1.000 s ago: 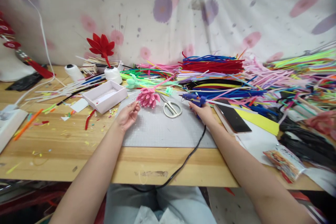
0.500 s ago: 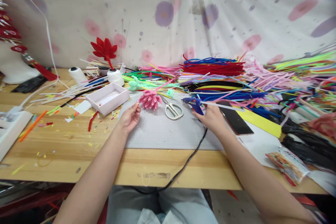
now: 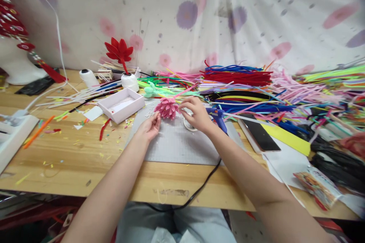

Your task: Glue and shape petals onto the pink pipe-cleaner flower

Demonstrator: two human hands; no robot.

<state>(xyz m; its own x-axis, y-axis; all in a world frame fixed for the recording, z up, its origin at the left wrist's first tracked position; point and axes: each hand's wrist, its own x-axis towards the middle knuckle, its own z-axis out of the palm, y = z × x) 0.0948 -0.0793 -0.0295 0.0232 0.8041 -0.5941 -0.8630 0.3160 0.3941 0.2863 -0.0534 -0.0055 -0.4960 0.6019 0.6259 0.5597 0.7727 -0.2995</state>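
A pink pipe-cleaner flower (image 3: 167,108) lies on the grey cutting mat (image 3: 182,148), its stem pointing back and to the right. Fingers pinched together, my left hand (image 3: 150,127) is at the flower's lower left edge; whatever is in the pinch is too small to make out. Small white beads (image 3: 149,111) are scattered just beyond it. My right hand (image 3: 196,113) reaches to the flower's right side, thumb and fingers apart, with nothing visible in it. Beneath that hand are scissors (image 3: 188,126), mostly hidden. A blue glue gun (image 3: 219,117) rests to its right.
An open white box (image 3: 122,107) with beads stands to the left. Bundles of coloured pipe cleaners (image 3: 236,79) line the back. On the right lie a phone (image 3: 261,133), a yellow strip (image 3: 288,139) and a snack packet (image 3: 318,188). A black cord (image 3: 203,182) crosses the table edge.
My right hand has let go of the glue gun, leaving it on the table, and moved left to the flower. My left hand stays pinched close to the flower. The view has shifted slightly.
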